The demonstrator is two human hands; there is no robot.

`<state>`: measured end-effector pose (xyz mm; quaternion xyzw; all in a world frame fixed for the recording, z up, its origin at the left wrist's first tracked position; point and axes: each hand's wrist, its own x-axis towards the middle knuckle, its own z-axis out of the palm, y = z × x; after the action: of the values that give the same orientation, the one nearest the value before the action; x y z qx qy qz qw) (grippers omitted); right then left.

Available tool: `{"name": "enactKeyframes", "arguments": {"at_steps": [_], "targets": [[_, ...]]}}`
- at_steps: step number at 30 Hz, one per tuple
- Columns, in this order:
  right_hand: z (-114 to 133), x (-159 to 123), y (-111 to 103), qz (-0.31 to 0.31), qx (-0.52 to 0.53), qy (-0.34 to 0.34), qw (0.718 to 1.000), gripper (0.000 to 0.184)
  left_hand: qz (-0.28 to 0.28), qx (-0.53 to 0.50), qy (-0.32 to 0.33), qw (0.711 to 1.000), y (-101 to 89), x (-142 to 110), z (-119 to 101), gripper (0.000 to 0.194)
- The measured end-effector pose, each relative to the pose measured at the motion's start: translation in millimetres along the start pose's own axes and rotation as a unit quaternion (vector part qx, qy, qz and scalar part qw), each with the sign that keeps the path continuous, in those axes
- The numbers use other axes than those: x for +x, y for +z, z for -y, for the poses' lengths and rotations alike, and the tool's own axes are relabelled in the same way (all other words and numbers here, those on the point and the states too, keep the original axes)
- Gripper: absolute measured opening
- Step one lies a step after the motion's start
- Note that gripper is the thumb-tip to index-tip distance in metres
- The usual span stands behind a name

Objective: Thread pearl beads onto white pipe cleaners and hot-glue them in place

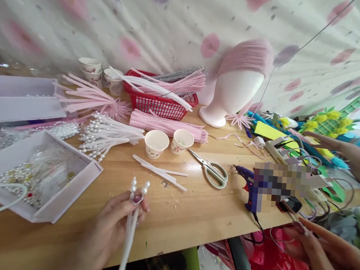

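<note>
My left hand [110, 229] is closed on two white pipe-cleaner stems [128, 235], each tipped with pearl beads [139, 186], and holds them upright over the wooden table [199, 211] near its front edge. My right hand [326, 250] is at the lower right, off the table's edge. Its fingers stretch out to the left beside a thin wire loop [273, 238], and I see nothing gripped in them. A few loose white stems [160, 171] lie on the table just beyond my left hand.
A white tray of pearls [44, 174] sits at left, with pearl-tipped stems [105, 135] behind it. Two paper cups [156, 143], scissors [213, 171], a blue glue gun [247, 184], a red basket [160, 104] and a foam head [233, 95] stand further back. Another person's arm [349, 154] reaches in at right.
</note>
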<state>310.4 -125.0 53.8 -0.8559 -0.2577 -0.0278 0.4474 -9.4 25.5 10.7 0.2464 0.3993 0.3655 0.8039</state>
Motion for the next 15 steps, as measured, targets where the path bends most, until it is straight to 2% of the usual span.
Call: {"name": "enactKeyframes", "arguments": {"at_steps": [2, 3, 4, 6, 7, 9, 11, 12, 13, 15], "targets": [[25, -33, 23, -0.006, 0.041, -0.029, 0.999, 0.028, -0.037, -0.001, 0.017, 0.999, 9.7, -2, 1, 0.019], [39, -50, 39, 0.043, 0.090, -0.057, 0.993, 0.030, -0.047, 0.001, 0.027, 0.999, 13.5, -4, 2, 0.019], [53, -67, 56, 0.131, 0.138, -0.085, 0.978, 0.032, -0.051, 0.008, 0.038, 0.998, 16.5, -5, 4, 0.019], [74, -96, 89, 0.320, 0.212, -0.164, 0.909, 0.020, -0.045, 0.042, 0.068, 0.996, 20.0, -6, 7, 0.021], [82, -107, 103, 0.403, 0.226, -0.176, 0.869, 0.016, -0.039, 0.068, 0.086, 0.993, 20.7, -7, 9, 0.021], [90, -122, 120, 0.499, 0.260, -0.166, 0.810, 0.020, -0.028, 0.136, 0.133, 0.981, 20.5, -8, 11, 0.025], [91, -129, 128, 0.537, 0.294, -0.148, 0.777, 0.021, -0.028, 0.189, 0.172, 0.966, 19.1, -9, 12, 0.025], [90, -129, 129, 0.540, 0.305, -0.144, 0.771, 0.021, -0.033, 0.195, 0.179, 0.964, 18.2, -10, 12, 0.023], [89, -129, 130, 0.538, 0.308, -0.139, 0.772, 0.021, -0.037, 0.183, 0.176, 0.967, 17.0, -11, 12, 0.021], [88, -127, 129, 0.515, 0.292, -0.121, 0.797, 0.021, -0.038, 0.108, 0.139, 0.984, 13.4, -12, 10, 0.022]]}}
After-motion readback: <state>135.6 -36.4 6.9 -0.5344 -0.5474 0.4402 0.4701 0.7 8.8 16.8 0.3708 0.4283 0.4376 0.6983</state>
